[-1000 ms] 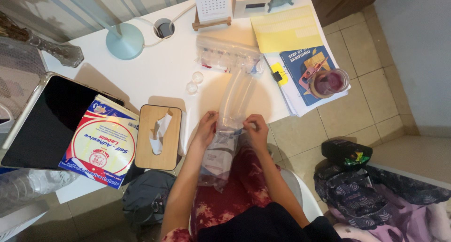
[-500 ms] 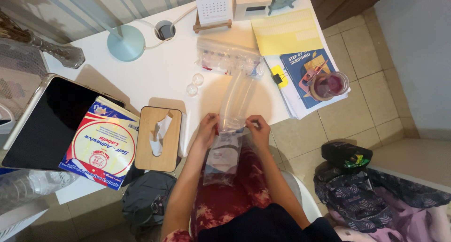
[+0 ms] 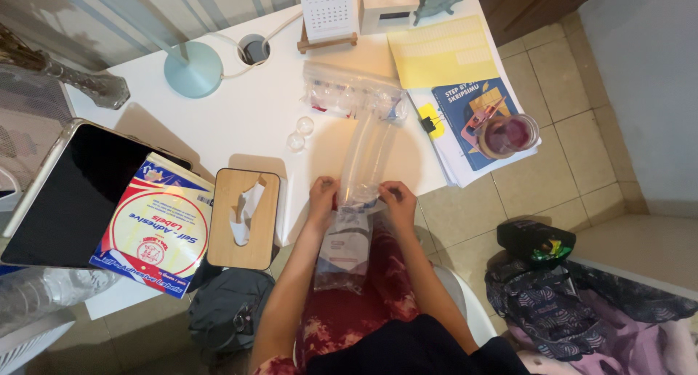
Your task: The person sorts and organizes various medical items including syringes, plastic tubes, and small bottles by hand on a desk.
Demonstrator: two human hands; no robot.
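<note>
A clear plastic bag (image 3: 347,233) is held at the desk (image 3: 254,128) edge, hanging over the lap. The left hand (image 3: 322,197) and right hand (image 3: 398,200) are each pinched closed on its top corners. It looks light, floppy and slippery, best gripped by the upper rim

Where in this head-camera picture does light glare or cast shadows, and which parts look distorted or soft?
Head view: a warm pool of light falls on the white desk around the clear plastic bag, which glints; the pale blue lamp base and the wooden tissue box cast soft shadows; the left hand and right hand are fairly sharp; the edges bend with wide-angle distortion.
</note>
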